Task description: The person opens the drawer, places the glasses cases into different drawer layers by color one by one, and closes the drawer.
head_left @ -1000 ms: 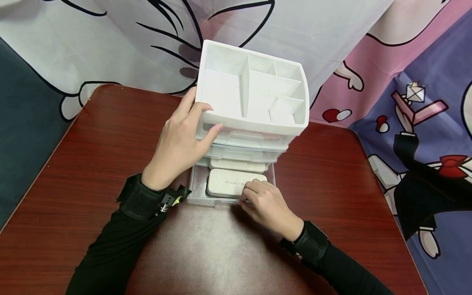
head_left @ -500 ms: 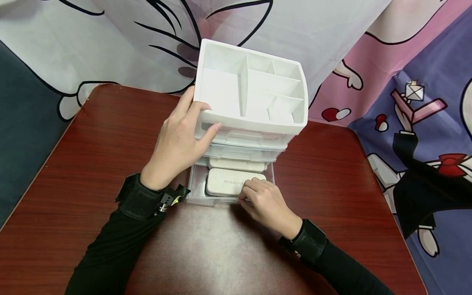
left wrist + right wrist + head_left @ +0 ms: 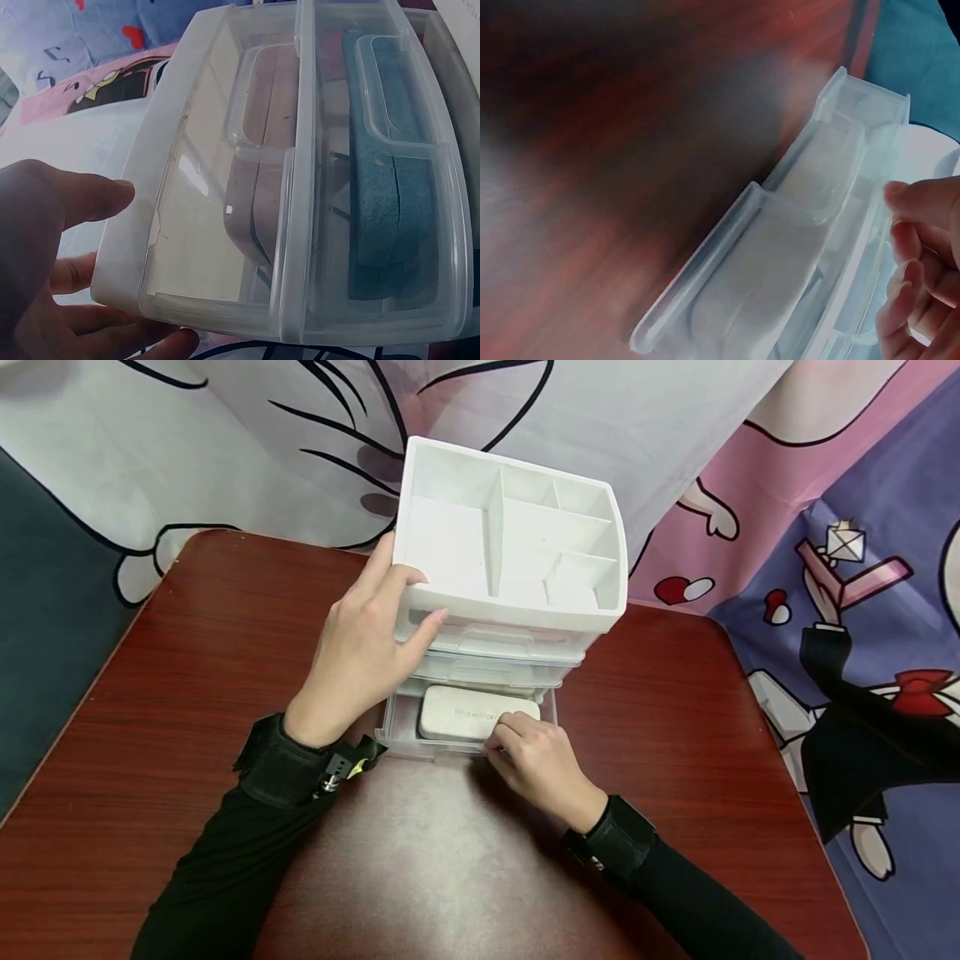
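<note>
A white drawer organizer (image 3: 517, 625) with a divided top tray stands on the table. My left hand (image 3: 360, 639) grips its left front corner, index finger over the rim, thumb on the front. In the left wrist view, its thumb (image 3: 112, 196) meets the white frame, and fingers bend round the side. The bottom clear drawer (image 3: 411, 745) is partly pulled out, with a white case (image 3: 465, 712) marked with small lettering inside. My right hand (image 3: 542, 760) holds the drawer's front edge towards its right end, fingers curled; in the right wrist view the exact contact is unclear.
The upper drawers are closed; a pink case (image 3: 262, 150) and a teal case (image 3: 386, 180) show through their fronts. The reddish-brown table (image 3: 195, 693) surrounds the organizer. A printed cloth (image 3: 225, 452) hangs directly behind it.
The bottom drawer has slid part of the way inward with the white case, and my right hand has moved with it. The case behind is now mostly hidden. My left hand stays on the organizer.
</note>
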The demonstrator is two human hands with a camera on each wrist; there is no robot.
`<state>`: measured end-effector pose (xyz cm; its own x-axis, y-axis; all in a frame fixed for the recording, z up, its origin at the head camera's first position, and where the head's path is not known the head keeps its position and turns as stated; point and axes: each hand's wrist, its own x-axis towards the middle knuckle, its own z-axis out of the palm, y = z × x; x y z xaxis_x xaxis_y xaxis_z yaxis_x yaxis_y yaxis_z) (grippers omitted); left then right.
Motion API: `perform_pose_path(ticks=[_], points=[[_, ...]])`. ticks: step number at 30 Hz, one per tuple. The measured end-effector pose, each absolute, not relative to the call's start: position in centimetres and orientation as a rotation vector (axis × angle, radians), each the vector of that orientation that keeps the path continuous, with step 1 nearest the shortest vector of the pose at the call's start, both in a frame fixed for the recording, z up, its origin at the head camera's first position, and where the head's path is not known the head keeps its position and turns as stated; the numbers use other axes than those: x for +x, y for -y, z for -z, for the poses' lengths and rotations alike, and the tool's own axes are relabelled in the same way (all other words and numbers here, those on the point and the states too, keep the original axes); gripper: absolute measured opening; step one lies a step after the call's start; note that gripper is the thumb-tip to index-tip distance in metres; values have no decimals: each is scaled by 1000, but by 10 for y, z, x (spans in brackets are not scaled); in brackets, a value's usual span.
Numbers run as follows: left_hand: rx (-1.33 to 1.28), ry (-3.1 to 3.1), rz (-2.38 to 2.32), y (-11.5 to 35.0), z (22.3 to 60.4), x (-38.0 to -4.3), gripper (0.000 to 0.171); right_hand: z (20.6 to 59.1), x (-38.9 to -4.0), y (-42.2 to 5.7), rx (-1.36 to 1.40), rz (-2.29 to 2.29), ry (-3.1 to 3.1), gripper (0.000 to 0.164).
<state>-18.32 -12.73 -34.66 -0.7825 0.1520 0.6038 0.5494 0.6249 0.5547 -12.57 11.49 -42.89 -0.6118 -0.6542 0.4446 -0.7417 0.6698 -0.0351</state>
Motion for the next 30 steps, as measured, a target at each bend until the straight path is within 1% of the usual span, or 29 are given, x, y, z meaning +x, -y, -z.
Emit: perform_pose_path(ticks=[5, 13, 21, 30], points=[[-563, 2336, 1024, 126, 346, -183, 35, 429, -130, -111, 1080, -311, 2518, 13], [-557, 2342, 1015, 128, 345, -183, 35, 431, -135, -111, 1088, -332, 2486, 13], [-549, 2352, 1016, 129, 347, -182, 35, 436, -150, -121, 969, -348, 2506, 13], [-561, 2338, 1002, 128, 346, -184, 35, 437, -154, -119, 962, -374, 2515, 12]])
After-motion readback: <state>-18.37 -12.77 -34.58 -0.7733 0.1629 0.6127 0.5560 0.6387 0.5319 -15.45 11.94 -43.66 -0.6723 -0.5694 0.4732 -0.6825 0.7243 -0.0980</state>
